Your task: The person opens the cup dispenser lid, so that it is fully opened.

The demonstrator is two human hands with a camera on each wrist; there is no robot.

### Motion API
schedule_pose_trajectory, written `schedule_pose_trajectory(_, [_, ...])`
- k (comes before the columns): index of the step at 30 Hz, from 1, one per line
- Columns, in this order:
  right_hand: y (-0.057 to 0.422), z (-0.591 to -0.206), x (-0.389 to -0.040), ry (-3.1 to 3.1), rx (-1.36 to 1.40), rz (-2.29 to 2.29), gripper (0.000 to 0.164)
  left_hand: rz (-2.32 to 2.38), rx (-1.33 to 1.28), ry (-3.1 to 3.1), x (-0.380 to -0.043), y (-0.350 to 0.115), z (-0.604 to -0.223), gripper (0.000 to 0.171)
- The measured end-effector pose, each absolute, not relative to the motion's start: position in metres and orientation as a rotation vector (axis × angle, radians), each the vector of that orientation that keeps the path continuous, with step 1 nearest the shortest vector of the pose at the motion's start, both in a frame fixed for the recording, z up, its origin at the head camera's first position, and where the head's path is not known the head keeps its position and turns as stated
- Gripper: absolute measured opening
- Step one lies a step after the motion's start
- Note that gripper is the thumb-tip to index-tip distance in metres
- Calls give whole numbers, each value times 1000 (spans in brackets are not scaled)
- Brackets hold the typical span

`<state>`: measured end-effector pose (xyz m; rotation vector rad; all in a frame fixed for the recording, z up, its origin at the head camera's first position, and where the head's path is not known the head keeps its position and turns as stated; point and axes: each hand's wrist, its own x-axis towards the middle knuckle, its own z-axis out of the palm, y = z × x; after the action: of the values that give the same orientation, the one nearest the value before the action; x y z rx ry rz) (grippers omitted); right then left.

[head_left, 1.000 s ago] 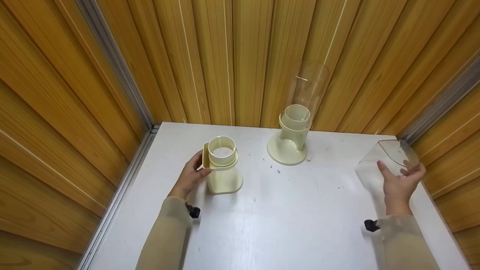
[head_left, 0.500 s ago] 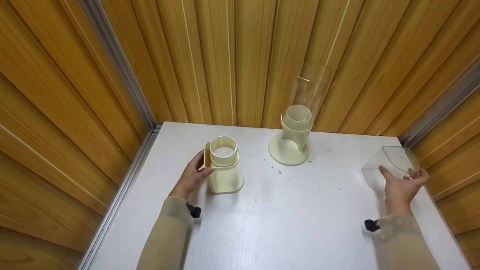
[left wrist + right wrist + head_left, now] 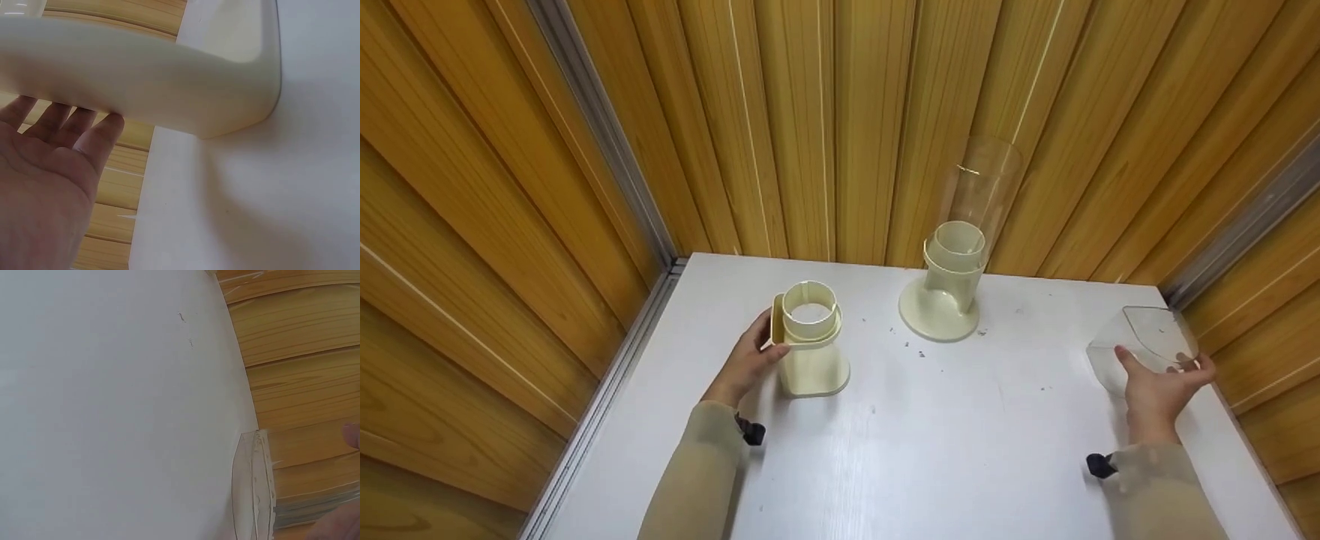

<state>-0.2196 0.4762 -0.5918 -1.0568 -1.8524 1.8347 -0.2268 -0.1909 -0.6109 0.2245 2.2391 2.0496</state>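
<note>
My left hand (image 3: 748, 360) grips the left side of a cream plastic stand (image 3: 819, 367), which stands upright with a round collar on top. Its thumb lies at the front, the other fingers behind. From the left wrist view, the fingertips of the left hand (image 3: 50, 163) touch the smooth wall of the cream stand (image 3: 152, 84). Over at the right table edge, my right hand (image 3: 1161, 390) holds a clear plastic container (image 3: 1140, 337) between thumb and fingers. Only a wall of the clear container (image 3: 253, 489) and parts of the right hand (image 3: 337, 523) show in the right wrist view.
A second cream stand (image 3: 939, 311) with a round foot stands at the back, a tall clear tube (image 3: 986, 176) on its collar. Small dark crumbs (image 3: 921, 354) lie on the white table (image 3: 930, 465). Wood-patterned walls (image 3: 862, 135) enclose the back and sides.
My right hand has brought the clear container down and slightly nearer, and its tilt has lessened. My left hand stays on the cream stand. The head view has shifted a little.
</note>
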Motion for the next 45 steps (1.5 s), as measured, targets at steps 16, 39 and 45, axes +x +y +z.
schedule_pose_trajectory(16, [471,-607,-217,-1887,-981,1789,130,2108,223,2263,-219,-181,-616,93])
schedule_pose_trajectory(39, [404,-566,-173,-1837,-342,1240,101,2250,166,2474,-202,-173,-580,83])
schedule_pose_trajectory(45, [393,-547,-176,-1796,-212,1309,90,2353,301,2720,-184,-158,-532,71])
